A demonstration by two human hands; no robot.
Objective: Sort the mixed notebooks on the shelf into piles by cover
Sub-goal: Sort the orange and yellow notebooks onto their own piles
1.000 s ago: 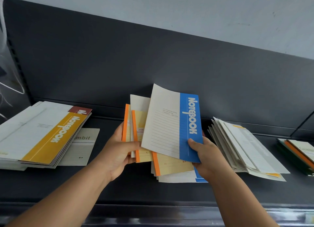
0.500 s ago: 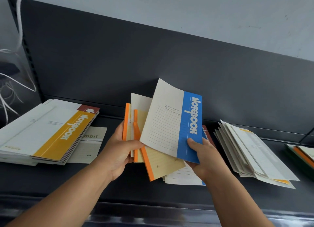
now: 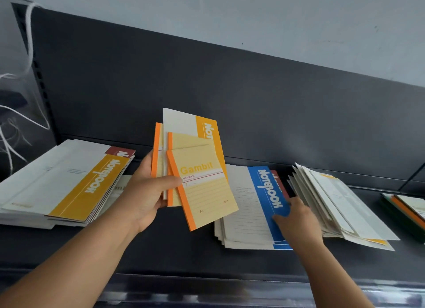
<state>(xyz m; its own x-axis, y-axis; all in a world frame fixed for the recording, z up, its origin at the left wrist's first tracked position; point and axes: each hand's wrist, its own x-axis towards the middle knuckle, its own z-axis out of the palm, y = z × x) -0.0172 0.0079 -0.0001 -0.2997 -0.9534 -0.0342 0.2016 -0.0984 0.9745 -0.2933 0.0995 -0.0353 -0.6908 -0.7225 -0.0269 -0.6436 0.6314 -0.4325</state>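
Note:
My left hand (image 3: 147,192) holds a fan of notebooks upright above the dark shelf (image 3: 161,245). At the front of the fan is a cream "Gambit" notebook (image 3: 204,192) with an orange spine; behind it a white notebook with a yellow band (image 3: 207,128). A blue-banded notebook (image 3: 264,197) lies flat on top of a small pile right of centre. My right hand (image 3: 296,218) rests on its lower right corner, fingers flat; whether it still grips the cover I cannot tell.
A thick pile topped by a yellow-banded notebook (image 3: 76,183) lies at the left, over a cream notebook (image 3: 119,188). A splayed pile of white notebooks (image 3: 340,199) lies at the right, with green and orange ones (image 3: 404,206) at the far right edge. White cords (image 3: 13,114) hang at far left.
My right hand has carried the blue-banded notebook away from the fan, down and to the right, and laid it on the pile on the shelf. The Gambit notebook now shows in front.

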